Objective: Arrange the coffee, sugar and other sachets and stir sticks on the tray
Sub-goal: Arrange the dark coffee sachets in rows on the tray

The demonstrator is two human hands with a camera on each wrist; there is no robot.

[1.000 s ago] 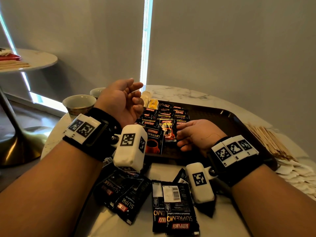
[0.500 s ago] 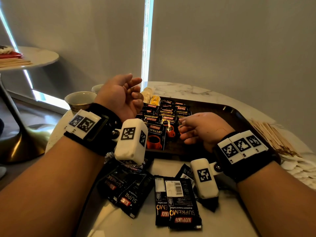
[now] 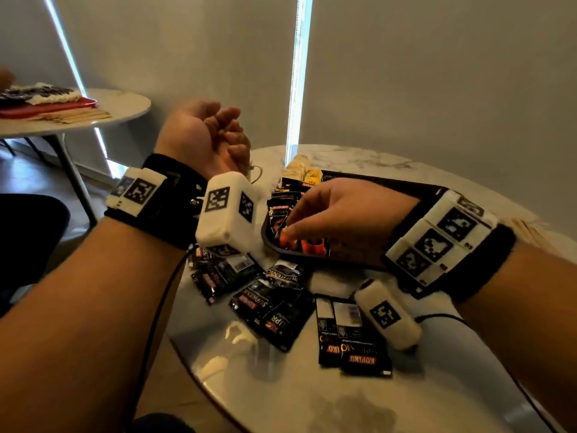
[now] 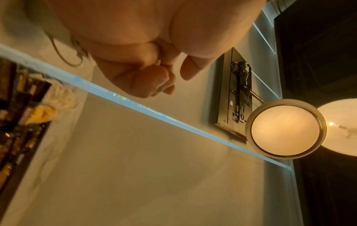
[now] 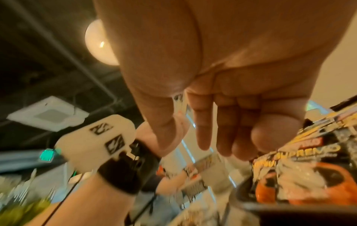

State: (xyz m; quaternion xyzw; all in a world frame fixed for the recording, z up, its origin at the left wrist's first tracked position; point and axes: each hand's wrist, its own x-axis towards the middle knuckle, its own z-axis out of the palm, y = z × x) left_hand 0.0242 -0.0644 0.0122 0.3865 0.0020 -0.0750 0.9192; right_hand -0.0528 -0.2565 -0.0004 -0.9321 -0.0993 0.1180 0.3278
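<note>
Right hand (image 3: 340, 210) low over the near-left corner of the tray (image 3: 406, 189), fingers (image 5: 201, 122) stretched out and loosely together, tips down at a coffee sachet (image 3: 315, 245) with an orange cup printed on it — touching or just above, cannot tell through the blur. Nothing pinched or wrapped there.

Left hand (image 3: 206, 135) raised well above the table (image 3: 281, 385), off to the left of the tray, palm turned up, fingers (image 4: 148, 81) curled in toward the palm and holding nothing.

Rows of dark sachets on the tray (image 3: 287, 195), yellow and pale ones (image 3: 307, 173) at its far-left corner. More loose sachets (image 3: 268, 298) scattered on the table just in front of the tray — some overlapping, two (image 3: 352, 348) lying side by side face down near the right wrist. Stir sticks (image 3: 527, 229) on the table beyond the right wrist, mostly hidden by the wristband.
</note>
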